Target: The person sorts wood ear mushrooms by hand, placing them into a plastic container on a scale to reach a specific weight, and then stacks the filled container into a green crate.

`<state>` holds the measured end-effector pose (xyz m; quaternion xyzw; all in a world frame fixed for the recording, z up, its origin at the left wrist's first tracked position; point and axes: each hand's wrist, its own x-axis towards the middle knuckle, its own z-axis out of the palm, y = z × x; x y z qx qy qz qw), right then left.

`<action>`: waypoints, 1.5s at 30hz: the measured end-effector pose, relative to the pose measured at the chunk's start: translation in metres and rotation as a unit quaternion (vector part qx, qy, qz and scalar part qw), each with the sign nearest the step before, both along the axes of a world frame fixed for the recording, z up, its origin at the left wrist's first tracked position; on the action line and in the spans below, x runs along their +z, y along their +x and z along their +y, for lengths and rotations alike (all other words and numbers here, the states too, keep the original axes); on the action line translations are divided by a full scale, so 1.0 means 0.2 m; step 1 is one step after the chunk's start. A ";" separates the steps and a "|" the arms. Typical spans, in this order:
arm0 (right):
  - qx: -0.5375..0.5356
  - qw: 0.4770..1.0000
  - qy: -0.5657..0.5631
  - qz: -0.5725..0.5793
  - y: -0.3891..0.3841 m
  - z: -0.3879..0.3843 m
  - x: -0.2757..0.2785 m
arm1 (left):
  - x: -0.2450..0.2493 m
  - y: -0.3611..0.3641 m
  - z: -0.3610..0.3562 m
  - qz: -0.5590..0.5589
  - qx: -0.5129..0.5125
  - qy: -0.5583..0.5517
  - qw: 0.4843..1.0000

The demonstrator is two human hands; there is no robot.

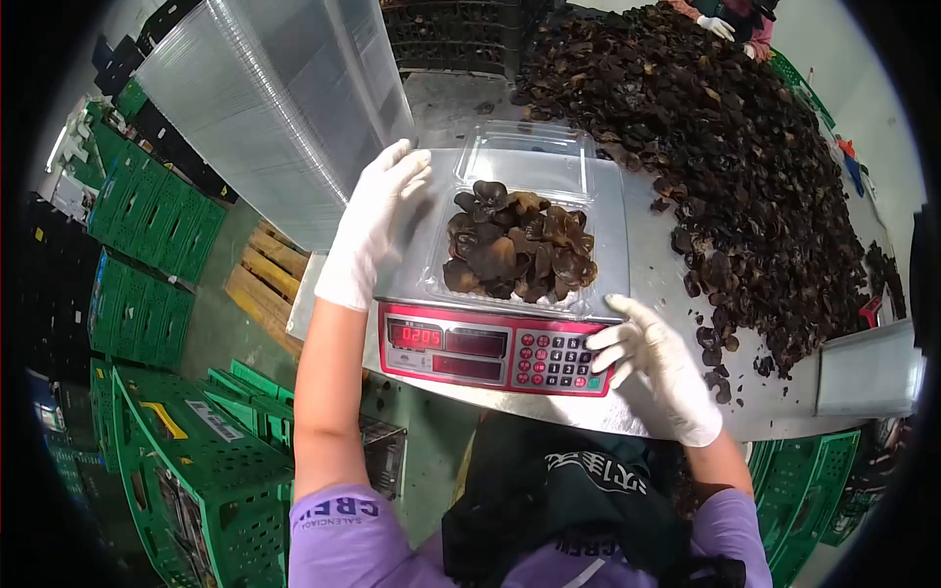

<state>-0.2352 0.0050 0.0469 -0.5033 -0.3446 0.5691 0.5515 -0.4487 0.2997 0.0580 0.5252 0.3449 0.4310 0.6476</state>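
Note:
A clear plastic clamshell container (469,162) lies with its lid folded back on the steel pan of a red digital scale (441,377). Dark brown wood ear mushrooms (520,245) fill its base. My left hand (377,211), in a white glove, is beside the container's left side, fingers stretched out and nothing in them. Close by it rises a tall stack of clear plastic containers (284,108). At the scale's front right corner, my gloved right hand (652,358) has its fingers apart near the keypad (556,361). Red digits glow on the scale's display (417,336).
A large heap of wood ear mushrooms (745,157) covers the metal table's right side. Another person's gloved hand (716,26) is at its far end. Green crates (157,206) stand at left, near a wooden pallet (260,279). Black crates (451,34) are behind.

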 end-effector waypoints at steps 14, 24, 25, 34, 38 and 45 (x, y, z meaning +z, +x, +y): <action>-0.017 0.980 0.005 0.198 -0.08 0.06 -0.02 | 0.07 0.09 -0.03 -0.095 -0.184 0.042 0.977; 0.012 0.986 -0.134 0.101 0.01 0.26 0.05 | 0.00 -0.17 -0.55 0.356 -0.011 0.115 0.927; -0.005 0.985 -0.132 0.113 0.01 0.29 0.04 | 0.00 -0.16 -0.56 0.300 -0.038 0.043 0.952; -0.034 0.990 -0.069 0.117 -0.01 0.25 0.00 | -0.10 -0.23 -0.68 0.022 -0.065 -0.037 0.997; -0.078 0.984 -0.033 0.157 -0.03 0.21 -0.03 | -0.10 -0.26 -0.76 0.046 -0.087 -0.070 0.993; -0.091 0.987 0.082 0.103 -0.16 0.08 0.09 | -0.02 -0.25 -0.95 -0.121 0.013 -0.110 0.986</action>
